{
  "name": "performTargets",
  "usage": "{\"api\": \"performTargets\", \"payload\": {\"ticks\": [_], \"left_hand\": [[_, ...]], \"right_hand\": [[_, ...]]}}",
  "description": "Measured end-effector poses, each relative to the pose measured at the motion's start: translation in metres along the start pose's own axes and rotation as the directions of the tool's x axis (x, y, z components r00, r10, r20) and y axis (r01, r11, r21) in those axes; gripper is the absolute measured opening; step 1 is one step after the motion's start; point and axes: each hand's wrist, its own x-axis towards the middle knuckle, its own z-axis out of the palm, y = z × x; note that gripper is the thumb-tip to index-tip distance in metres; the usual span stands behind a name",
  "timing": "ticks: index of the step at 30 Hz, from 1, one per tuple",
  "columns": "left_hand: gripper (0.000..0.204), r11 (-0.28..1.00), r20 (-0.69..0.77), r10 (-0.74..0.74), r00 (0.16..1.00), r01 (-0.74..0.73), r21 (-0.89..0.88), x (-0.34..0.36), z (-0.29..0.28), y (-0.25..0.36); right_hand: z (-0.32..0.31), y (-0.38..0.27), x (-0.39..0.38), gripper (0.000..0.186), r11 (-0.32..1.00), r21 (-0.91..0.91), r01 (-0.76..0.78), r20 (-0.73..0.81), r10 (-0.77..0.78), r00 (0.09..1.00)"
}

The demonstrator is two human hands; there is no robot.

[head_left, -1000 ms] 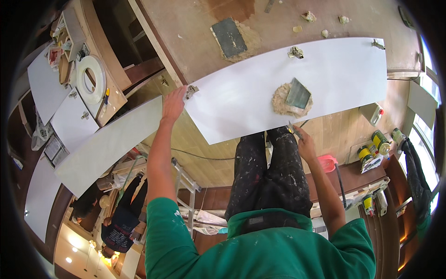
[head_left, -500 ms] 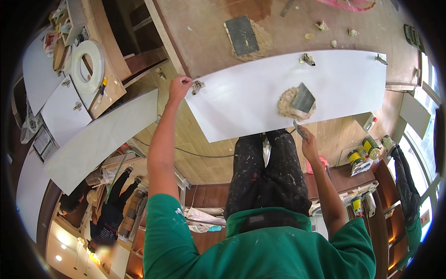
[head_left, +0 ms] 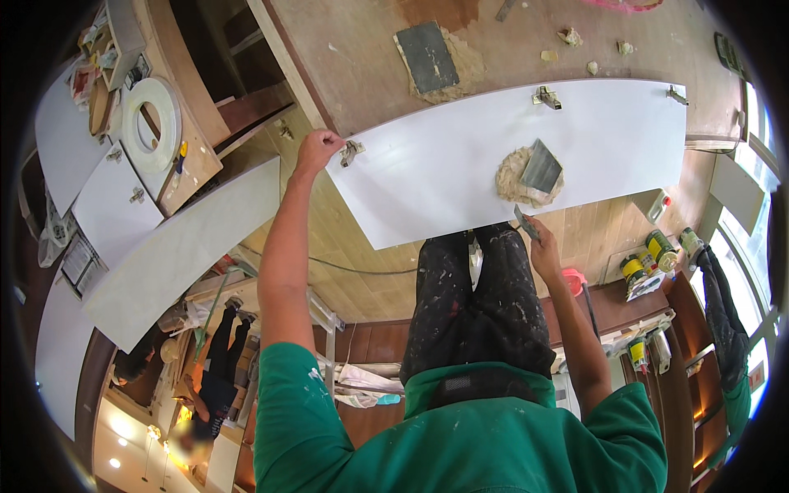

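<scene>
A long white cabinet door panel [head_left: 436, 172] lies across the wooden worktop in front of me. Along its far edge sit three metal hinges, one of them a hinge [head_left: 351, 154] at the left end. My left hand [head_left: 316, 152] is beside that hinge with its fingers pinched closed; whatever they hold is too small to make out. A putty knife [head_left: 526, 223] with a grey blade is in my right hand [head_left: 544, 246], just off the panel's near edge. Beyond the blade, a beige mound of putty [head_left: 511, 182] rests on the panel, a grey flat plate [head_left: 541, 168] stuck on it.
On the worktop [head_left: 353, 82], another grey plate [head_left: 427, 56] lies on smeared putty, with several dried lumps nearby. At left are a white roll of edging tape [head_left: 171, 123] and loose panels. Cans [head_left: 660, 246] stand at right. Another person [head_left: 215, 394] is at lower left.
My left hand has shifted slightly toward the left hinge. The putty knife is held a little differently, still near the panel's edge. The person at lower left has changed posture.
</scene>
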Motion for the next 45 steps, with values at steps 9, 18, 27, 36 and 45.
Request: {"api": "performTargets", "payload": {"ticks": [9, 18, 27, 36, 45], "left_hand": [[0.019, 0.999, 0.005, -0.026, 1.0, 0.026, 0.024, 0.0, 0.0, 0.001], [0.018, 0.978, -0.003, 0.077, 0.997, -0.075, 0.194, -0.008, -0.005, 0.017], [0.018, 0.961, -0.006, 0.106, 0.994, -0.101, 0.257, -0.011, -0.008, 0.027], [0.018, 0.952, 0.032, 0.106, 0.994, -0.111, 0.287, -0.009, -0.012, 0.034], [0.018, 0.938, 0.062, 0.149, 0.987, -0.161, 0.306, -0.004, -0.013, 0.031]], "right_hand": [[-0.003, 0.002, 0.001, 0.057, 1.0, 0.03, -0.004, -0.023, 0.005, 1.0], [-0.003, 0.003, -0.003, 0.055, 0.999, 0.038, 0.005, -0.027, -0.004, 1.0], [-0.004, 0.007, -0.002, 0.055, 0.999, 0.052, -0.006, -0.03, 0.007, 1.0], [0.006, 0.007, 0.003, 0.054, 0.998, 0.063, 0.009, -0.011, -0.009, 1.0], [0.01, 0.004, 0.003, 0.055, 0.997, 0.078, -0.015, -0.002, 0.015, 1.0]]}}
